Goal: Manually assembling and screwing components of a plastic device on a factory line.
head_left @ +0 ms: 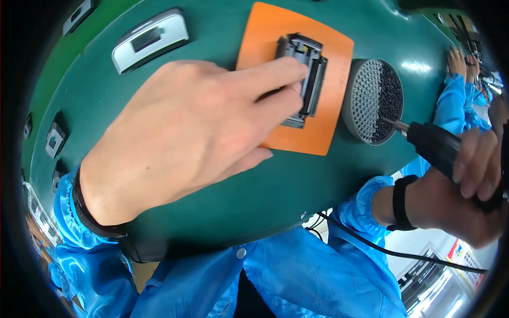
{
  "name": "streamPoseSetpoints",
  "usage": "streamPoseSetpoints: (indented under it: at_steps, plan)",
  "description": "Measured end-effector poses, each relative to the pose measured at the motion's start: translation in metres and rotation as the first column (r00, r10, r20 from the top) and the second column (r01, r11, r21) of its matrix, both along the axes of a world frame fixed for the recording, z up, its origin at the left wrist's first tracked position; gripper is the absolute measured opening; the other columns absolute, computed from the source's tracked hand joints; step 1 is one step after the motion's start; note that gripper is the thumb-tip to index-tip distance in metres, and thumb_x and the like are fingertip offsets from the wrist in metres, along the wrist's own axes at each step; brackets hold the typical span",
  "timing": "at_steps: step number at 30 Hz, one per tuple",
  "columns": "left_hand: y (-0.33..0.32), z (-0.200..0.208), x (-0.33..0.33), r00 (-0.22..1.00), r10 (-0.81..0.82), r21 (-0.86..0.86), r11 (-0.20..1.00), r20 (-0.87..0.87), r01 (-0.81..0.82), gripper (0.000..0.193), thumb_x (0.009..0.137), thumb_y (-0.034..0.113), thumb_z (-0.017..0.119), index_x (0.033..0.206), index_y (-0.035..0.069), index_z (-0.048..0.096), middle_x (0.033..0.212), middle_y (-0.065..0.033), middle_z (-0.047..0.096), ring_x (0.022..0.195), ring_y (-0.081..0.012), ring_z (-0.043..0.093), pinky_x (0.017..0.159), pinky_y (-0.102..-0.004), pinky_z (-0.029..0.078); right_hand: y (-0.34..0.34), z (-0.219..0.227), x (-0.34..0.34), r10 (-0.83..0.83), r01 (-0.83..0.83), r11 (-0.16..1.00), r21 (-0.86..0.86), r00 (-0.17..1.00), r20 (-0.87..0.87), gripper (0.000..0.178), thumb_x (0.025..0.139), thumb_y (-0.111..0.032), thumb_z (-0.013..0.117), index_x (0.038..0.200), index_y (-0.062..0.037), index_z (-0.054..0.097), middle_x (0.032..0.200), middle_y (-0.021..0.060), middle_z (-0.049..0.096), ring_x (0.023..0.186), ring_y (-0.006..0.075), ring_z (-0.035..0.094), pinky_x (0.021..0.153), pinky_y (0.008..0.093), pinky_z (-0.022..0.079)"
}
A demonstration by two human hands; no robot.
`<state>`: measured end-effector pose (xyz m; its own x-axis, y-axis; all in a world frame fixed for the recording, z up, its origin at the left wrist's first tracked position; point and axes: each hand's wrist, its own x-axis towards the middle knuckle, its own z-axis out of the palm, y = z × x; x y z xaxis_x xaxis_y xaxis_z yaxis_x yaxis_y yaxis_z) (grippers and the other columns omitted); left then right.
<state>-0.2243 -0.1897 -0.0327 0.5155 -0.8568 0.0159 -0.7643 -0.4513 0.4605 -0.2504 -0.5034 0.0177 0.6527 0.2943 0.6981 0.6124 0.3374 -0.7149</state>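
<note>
My left hand (196,122) reaches over a black plastic device housing (315,79), its index and middle fingertips pressed on the part. The thumb lies apart, over the edge of an orange mat (334,58) beneath the housing. Whether anything small sits under the fingertips is hidden. At the right, my right hand (472,175) is closed around a black electric screwdriver (435,143). Its metal bit points into a round grey screw tray (347,106), at the dark screws (391,90) gathered on the right half. The tray's left half shows a bare dimpled surface.
A silver-grey cover (169,32) with a rectangular window lies on the green table (212,26) at the upper left. Smaller covers (54,140) lie at the left edge. A black cable (403,255) crosses below the right forearm. Another person's hands (460,63) work at far right.
</note>
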Motion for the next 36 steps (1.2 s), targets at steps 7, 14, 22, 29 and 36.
streamPoseSetpoints:
  at_steps: [7, 14, 22, 29, 36]
  plan:
    - [-0.002, 0.0, 0.004, 1.0, -0.012, -0.021, 1.0, 0.013, 0.012, 0.068, 0.059, 0.013, 0.085, 0.123, -0.002, 0.066, 0.14, -0.0093, 0.061, 0.086, -0.0287, 0.07, 0.071, -0.0361, 0.059, 0.02, -0.019, -0.012, -0.261, 0.253, 0.964, -0.076, 0.956, -0.135, 0.025, 0.105, -0.023, 0.039, 0.099, -0.0008, 0.047, 0.064, 0.0117, 0.048, 0.041, 0.0186, 0.046, 0.035, 0.031, 0.039]
    - [-0.002, 0.0, 0.005, 1.0, -0.012, -0.018, 1.0, -0.006, 0.011, 0.07, 0.058, 0.014, 0.086, 0.123, -0.001, 0.066, 0.14, -0.0096, 0.061, 0.089, -0.0286, 0.07, 0.07, -0.0363, 0.058, 0.023, -0.012, -0.022, -0.499, 0.424, 0.83, -0.363, 0.855, -0.142, 0.018, 0.104, -0.02, 0.039, 0.1, -0.0039, 0.047, 0.066, 0.0056, 0.046, 0.049, 0.0125, 0.043, 0.048, 0.0312, 0.04]
    - [0.001, 0.002, 0.004, 1.0, -0.021, 0.01, 1.0, -0.008, 0.021, 0.068, 0.058, 0.015, 0.087, 0.12, 0.001, 0.065, 0.139, -0.0093, 0.061, 0.083, -0.0288, 0.068, 0.067, -0.0373, 0.057, 0.036, -0.022, -0.02, -0.408, 0.387, 0.912, -0.138, 0.891, -0.199, 0.019, 0.104, -0.017, 0.033, 0.099, -0.0018, 0.044, 0.065, 0.0079, 0.045, 0.046, 0.0137, 0.04, 0.045, 0.033, 0.037]
    - [0.002, 0.0, 0.004, 1.0, -0.014, 0.017, 1.0, 0.006, 0.014, 0.068, 0.058, 0.015, 0.088, 0.121, 0.002, 0.064, 0.14, -0.0078, 0.06, 0.082, -0.028, 0.068, 0.067, -0.0364, 0.057, 0.052, -0.018, -0.021, -0.582, 0.559, 0.813, -0.164, 0.772, -0.256, 0.015, 0.097, -0.019, 0.046, 0.086, -0.0085, 0.047, 0.062, 0.0014, 0.039, 0.046, 0.0093, 0.037, 0.049, 0.0268, 0.036]
    - [0.002, -0.004, 0.001, 0.998, -0.024, 0.032, 0.999, 0.061, 0.022, 0.069, 0.058, 0.013, 0.088, 0.121, 0.002, 0.064, 0.14, -0.007, 0.06, 0.085, -0.0272, 0.069, 0.067, -0.036, 0.058, 0.038, -0.022, -0.023, -0.459, 0.45, 0.888, -0.098, 0.851, -0.256, 0.02, 0.102, -0.019, 0.039, 0.095, -0.003, 0.048, 0.065, 0.0061, 0.045, 0.047, 0.0133, 0.041, 0.046, 0.0308, 0.038]
